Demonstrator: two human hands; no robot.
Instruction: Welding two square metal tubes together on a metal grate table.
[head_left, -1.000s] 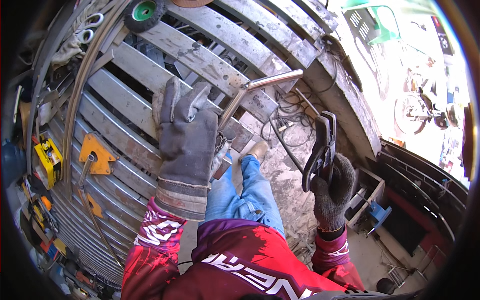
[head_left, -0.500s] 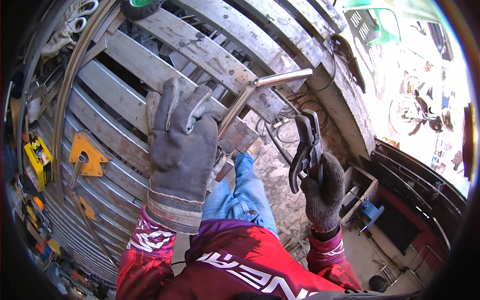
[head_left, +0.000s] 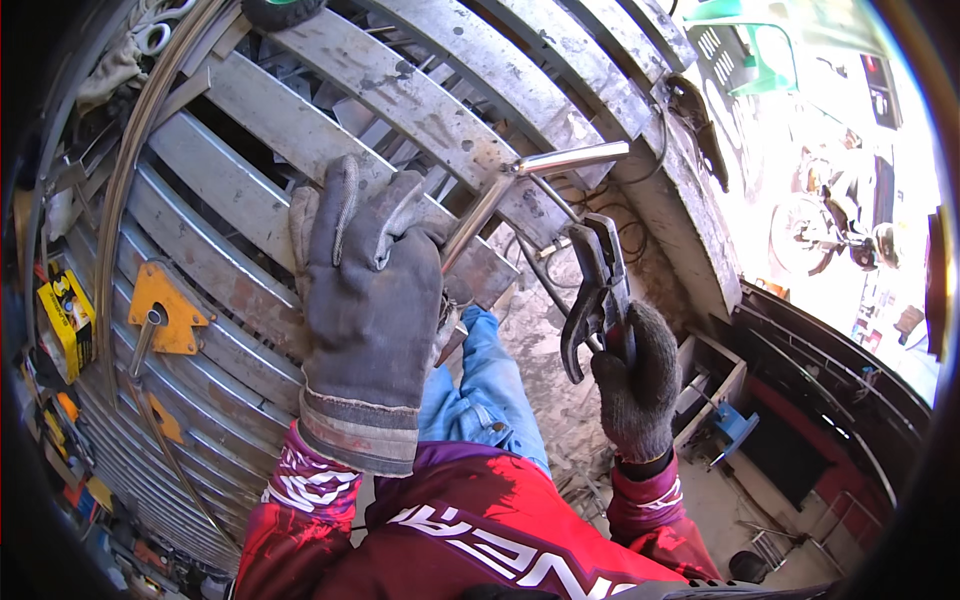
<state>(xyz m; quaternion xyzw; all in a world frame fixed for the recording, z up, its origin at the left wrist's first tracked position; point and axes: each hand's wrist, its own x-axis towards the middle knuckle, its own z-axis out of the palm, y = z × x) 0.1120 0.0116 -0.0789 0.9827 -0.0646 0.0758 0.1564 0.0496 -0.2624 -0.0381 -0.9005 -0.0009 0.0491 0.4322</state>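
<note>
Your right hand [head_left: 640,385] has moved closer to the tube [head_left: 484,216], its fingers wrapped round the holder [head_left: 588,257], whose rod [head_left: 556,200] slants toward the tube's bend. Your left hand [head_left: 370,290] is beside the tube, over the slats [head_left: 370,75]; whether its fingers grip it, I cannot tell.

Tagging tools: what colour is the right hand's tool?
Tool: mostly black; best in head view.

On the remote head view I see large white block letters, partly cut off, across a red and maroon shirt [head_left: 590,520]; white lettering on its left sleeve [head_left: 312,485]; and small print on a yellow-and-black box [head_left: 67,322] at far left.
</note>
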